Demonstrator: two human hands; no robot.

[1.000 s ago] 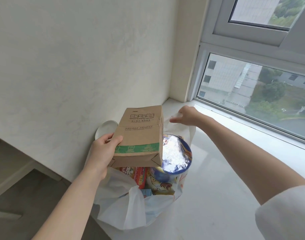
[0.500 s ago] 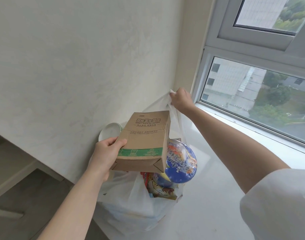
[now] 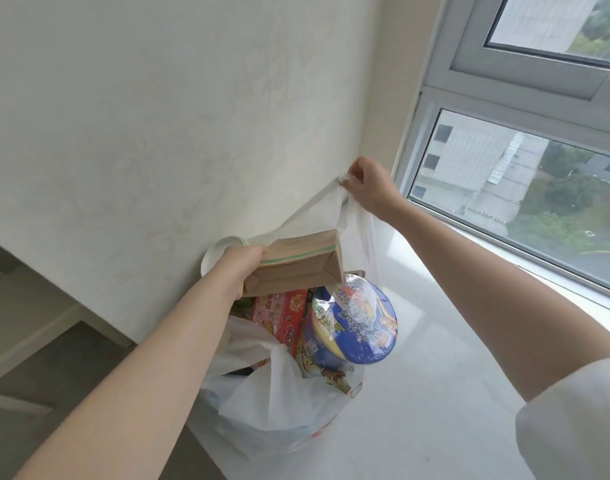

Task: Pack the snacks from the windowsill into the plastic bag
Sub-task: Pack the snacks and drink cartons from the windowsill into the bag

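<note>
Two hands worked a white plastic bag [image 3: 279, 407] on the windowsill [image 3: 445, 368]: the right hand [image 3: 369, 188] pinched its handle high, the left hand [image 3: 243, 268] gripped a brown carton [image 3: 298, 268], apparently long axis level, over the bag's mouth beside a blue noodle bowl [image 3: 353, 327].

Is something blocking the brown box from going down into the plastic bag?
Yes. The blue noodle bowl and red snack pack fill the plastic bag mouth directly beneath the brown box, held by the left hand. The right hand lifts a bag handle.
</note>
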